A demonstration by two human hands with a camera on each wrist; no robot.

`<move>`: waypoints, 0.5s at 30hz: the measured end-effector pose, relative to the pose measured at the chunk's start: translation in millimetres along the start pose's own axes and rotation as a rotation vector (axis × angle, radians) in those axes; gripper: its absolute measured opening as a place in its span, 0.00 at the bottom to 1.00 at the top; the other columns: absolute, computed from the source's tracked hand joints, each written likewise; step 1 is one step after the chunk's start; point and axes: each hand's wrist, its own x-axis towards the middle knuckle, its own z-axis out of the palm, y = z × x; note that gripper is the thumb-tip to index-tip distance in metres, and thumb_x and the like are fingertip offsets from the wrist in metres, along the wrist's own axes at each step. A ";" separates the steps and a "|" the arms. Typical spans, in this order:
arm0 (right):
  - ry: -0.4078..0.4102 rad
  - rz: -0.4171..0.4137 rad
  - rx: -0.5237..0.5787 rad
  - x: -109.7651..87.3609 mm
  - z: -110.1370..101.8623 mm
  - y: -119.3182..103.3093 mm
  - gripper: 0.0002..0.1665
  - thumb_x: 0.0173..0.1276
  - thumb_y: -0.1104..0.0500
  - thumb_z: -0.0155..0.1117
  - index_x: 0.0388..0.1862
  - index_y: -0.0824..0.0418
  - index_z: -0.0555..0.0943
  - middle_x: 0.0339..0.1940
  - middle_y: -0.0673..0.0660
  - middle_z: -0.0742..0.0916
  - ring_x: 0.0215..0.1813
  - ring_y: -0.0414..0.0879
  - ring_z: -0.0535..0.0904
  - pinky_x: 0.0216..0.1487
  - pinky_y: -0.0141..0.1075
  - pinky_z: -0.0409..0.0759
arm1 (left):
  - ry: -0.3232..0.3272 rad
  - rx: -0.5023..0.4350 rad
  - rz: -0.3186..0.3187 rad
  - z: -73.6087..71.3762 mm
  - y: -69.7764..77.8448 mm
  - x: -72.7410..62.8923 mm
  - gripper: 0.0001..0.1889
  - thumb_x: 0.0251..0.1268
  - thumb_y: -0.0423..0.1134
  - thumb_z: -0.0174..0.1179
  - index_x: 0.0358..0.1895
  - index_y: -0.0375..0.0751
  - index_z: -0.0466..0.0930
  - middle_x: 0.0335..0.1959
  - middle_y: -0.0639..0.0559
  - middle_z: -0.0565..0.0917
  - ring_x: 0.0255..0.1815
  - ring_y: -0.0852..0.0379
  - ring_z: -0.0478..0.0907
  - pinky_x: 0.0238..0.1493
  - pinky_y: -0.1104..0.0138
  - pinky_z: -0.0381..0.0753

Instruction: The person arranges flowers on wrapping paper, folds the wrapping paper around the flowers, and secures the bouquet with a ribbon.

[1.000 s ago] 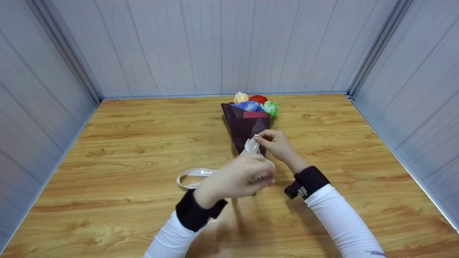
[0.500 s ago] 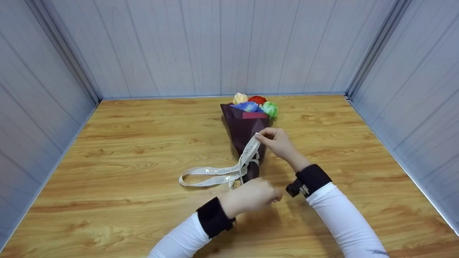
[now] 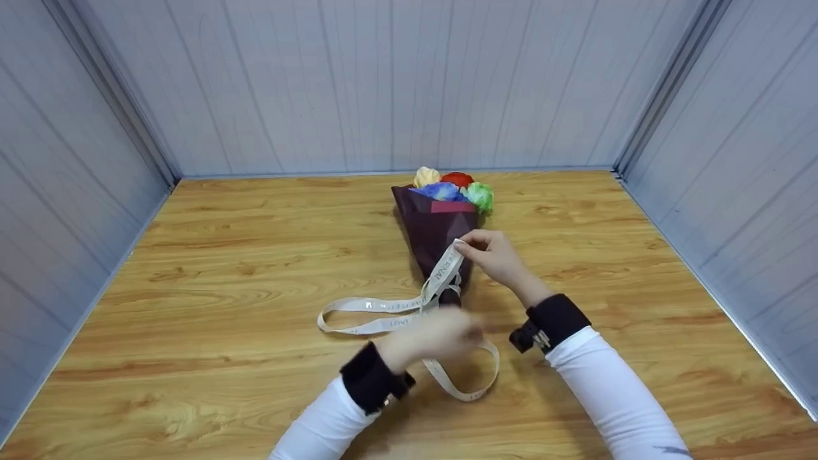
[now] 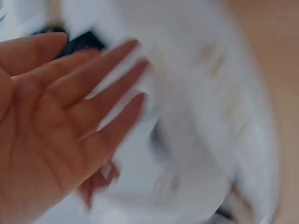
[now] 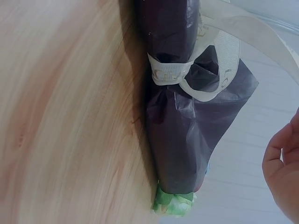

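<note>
A bouquet in dark maroon wrapping lies on the table, its cream, red, blue and green flowers at the far end. White printed ribbon is wound around its narrow lower part, as the right wrist view also shows. Between thumb and fingertips, my right hand pinches one ribbon end, raised above the wrapping. My left hand, blurred, is over the bouquet's lower end. Its fingers look extended in the left wrist view, near a blurred stretch of ribbon. Part of the lower end is hidden behind it.
One ribbon loop spreads on the wooden table left of the bouquet, another curves out below my left hand. Pale panel walls enclose the back and both sides.
My left hand moved down from in front of the bouquet, then slightly up and left. A ribbon loop now shows below it. My right hand stays put, still pinching the ribbon end.
</note>
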 end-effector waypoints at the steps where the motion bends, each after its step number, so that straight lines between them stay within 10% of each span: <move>1: -0.003 0.002 -0.002 0.2 -0.3 -0.2 0.09 0.65 0.68 0.60 0.34 0.77 0.82 0.29 0.63 0.85 0.28 0.35 0.73 0.31 0.25 0.70 | 0.125 -0.032 0.000 -8.5 -4.4 -0.8 0.13 0.69 0.35 0.53 0.52 0.39 0.79 0.42 0.48 0.85 0.42 0.54 0.82 0.46 0.67 0.79; 4: -0.020 0.010 0.004 0.7 -1.1 0.0 0.10 0.66 0.67 0.60 0.35 0.76 0.83 0.30 0.64 0.85 0.29 0.39 0.74 0.31 0.25 0.70 | 0.502 -0.142 -0.040 -27.5 -20.4 1.7 0.08 0.66 0.32 0.56 0.43 0.35 0.81 0.37 0.46 0.84 0.40 0.51 0.80 0.46 0.63 0.78; 7: -0.047 0.021 0.028 1.3 -0.7 3.0 0.11 0.67 0.67 0.59 0.37 0.76 0.82 0.32 0.63 0.86 0.30 0.39 0.76 0.32 0.25 0.71 | 0.722 -0.214 -0.131 -32.4 -36.8 9.2 0.07 0.63 0.31 0.59 0.43 0.34 0.81 0.39 0.44 0.83 0.43 0.49 0.79 0.49 0.61 0.76; 15: -0.071 0.034 0.120 8.8 4.1 31.8 0.11 0.67 0.64 0.61 0.38 0.73 0.82 0.30 0.47 0.85 0.29 0.34 0.76 0.32 0.27 0.72 | 0.697 -0.415 -0.265 -24.2 -54.2 27.6 0.12 0.64 0.35 0.60 0.47 0.33 0.79 0.42 0.42 0.84 0.43 0.50 0.80 0.47 0.62 0.78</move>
